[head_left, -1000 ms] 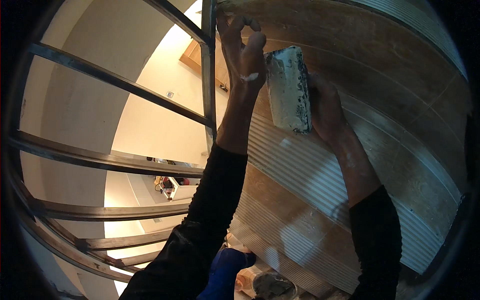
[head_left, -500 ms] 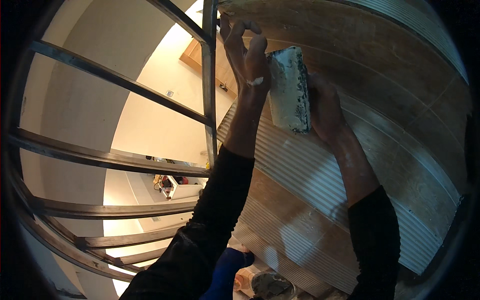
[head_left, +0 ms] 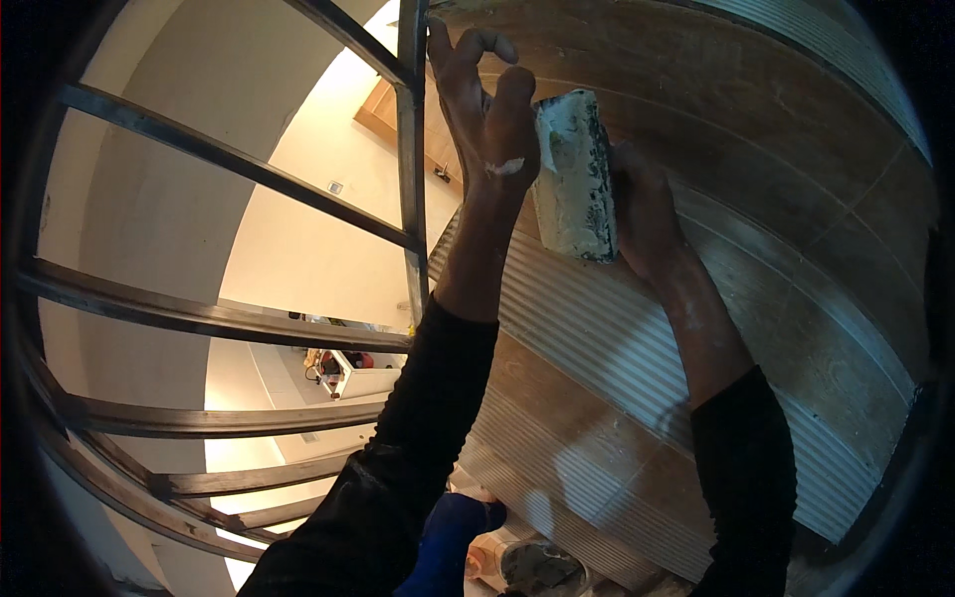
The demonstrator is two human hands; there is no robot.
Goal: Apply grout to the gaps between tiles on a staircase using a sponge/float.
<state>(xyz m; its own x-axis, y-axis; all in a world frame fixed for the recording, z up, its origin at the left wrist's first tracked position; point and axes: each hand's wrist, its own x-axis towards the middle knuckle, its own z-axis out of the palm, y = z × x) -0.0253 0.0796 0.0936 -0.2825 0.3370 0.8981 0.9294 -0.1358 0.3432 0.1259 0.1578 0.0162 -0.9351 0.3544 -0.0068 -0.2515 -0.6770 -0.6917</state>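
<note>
Wood-look stairs [head_left: 826,189] under a paste-smeared slab [head_left: 572,189]

Metal railing [head_left: 413,149] bounds the stairs on the left. The slab is raised between the hands. From its right, the right hand [head_left: 647,204] grasps it, fingers mostly hidden. Just beside its left edge is the left hand [head_left: 489,114], fingers partly bent and pointing far; whether it holds or touches anything cannot be told.

A pale rectangular slab [head_left: 574,184], smeared with whitish paste, brightest toward its 11 o'clock corner, has a dark, ragged 3 o'clock edge. It sits at 1 o'clock in view, long sides running roughly 12 to 6, raised above the steps [head_left: 597,318] between the hands [head_left: 645,214], held by the right.
</note>
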